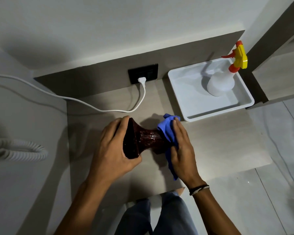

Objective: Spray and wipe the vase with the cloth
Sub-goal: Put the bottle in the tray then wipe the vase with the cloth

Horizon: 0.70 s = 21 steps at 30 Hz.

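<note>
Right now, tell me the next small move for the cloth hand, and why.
Probably slide the right hand and its blue cloth leftward along the dark red vase: the left hand steadies the flared end, and the glossy waist between the hands lies uncovered.

white tray [192, 114] at back right of beige tabletop [210, 143]; black wall socket [143, 73] behind, white plug [141, 80] in it, cable [75, 99] trailing left; coiled white cord [15, 150] far left

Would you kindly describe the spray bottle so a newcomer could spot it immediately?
Look along the counter to its far right corner, where a white tray sits against the wall. The spray bottle stands inside it: translucent white, the only item with a yellow and orange trigger head.
</note>
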Available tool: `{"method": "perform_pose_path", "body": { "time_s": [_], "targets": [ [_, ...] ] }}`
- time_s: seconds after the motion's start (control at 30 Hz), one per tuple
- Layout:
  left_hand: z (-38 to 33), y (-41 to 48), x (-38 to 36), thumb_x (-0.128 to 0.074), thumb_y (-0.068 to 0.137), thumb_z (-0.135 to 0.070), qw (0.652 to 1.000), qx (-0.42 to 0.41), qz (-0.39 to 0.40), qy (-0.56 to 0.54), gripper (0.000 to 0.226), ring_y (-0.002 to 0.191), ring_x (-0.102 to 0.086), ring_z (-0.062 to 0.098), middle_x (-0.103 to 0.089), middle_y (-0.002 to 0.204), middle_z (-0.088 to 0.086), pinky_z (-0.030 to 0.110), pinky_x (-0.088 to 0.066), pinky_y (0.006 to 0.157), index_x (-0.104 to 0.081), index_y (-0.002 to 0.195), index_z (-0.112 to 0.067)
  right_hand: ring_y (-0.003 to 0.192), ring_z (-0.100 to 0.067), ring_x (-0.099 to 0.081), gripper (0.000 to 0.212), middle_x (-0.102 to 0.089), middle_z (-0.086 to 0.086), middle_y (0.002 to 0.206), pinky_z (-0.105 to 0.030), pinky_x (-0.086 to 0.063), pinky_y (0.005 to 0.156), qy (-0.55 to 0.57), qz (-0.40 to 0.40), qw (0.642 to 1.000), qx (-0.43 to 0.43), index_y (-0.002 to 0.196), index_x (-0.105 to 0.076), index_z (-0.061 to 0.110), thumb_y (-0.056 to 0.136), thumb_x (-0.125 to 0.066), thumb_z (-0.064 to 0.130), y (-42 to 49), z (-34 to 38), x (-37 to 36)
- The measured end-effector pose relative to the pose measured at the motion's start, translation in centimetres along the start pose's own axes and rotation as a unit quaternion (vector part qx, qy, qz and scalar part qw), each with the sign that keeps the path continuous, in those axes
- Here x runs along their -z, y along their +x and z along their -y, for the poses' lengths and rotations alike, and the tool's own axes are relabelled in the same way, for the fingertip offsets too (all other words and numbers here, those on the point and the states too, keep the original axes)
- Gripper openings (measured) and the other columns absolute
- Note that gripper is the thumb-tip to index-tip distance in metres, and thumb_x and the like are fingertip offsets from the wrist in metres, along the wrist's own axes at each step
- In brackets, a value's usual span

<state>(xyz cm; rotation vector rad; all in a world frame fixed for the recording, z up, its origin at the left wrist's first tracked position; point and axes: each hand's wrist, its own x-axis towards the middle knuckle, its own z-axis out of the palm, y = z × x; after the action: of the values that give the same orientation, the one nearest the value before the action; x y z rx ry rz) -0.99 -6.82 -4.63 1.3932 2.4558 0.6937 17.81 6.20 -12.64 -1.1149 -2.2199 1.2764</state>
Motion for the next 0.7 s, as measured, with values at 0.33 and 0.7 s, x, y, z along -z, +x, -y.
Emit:
{"method": "perform_pose_path", "body": {
  "time_s": [0.33,0.7],
  "targets": [
    [-0.4,0.9,-0.3,-0.081,0.067,-0.038,0.997,-0.054,-0.039,-0.033,0.073,0.113,-0.064,0.029,-0.071,0.124,0.013,0.042,-0.049,0.107,-0.061,0.133,-0.012,0.172,-0.026,-0.010,0.084,-0.009,-0.005,0.184,-0.042,-0.014,0.139,0.112,0.109,0.978,0.138,0.173,-0.017,0.010,0.093,-0.039,-0.008,-2.6,7.0,-3.2],
    [-1.2,0.7,0.1,-0.090,0.054,-0.027,0.999,-0.028,-0.028,-0.012,0.077,0.105,-0.059,0.031,-0.068,0.117,0.014,0.030,-0.042,0.093,-0.065,0.123,-0.004,0.171,-0.028,0.008,0.095,0.014,-0.003,0.183,-0.052,-0.016,0.139,-0.055,0.117,0.986,0.105,0.173,-0.002,0.011,0.092,-0.046,-0.011,-3.4,5.1,-2.2]
  ]
}}
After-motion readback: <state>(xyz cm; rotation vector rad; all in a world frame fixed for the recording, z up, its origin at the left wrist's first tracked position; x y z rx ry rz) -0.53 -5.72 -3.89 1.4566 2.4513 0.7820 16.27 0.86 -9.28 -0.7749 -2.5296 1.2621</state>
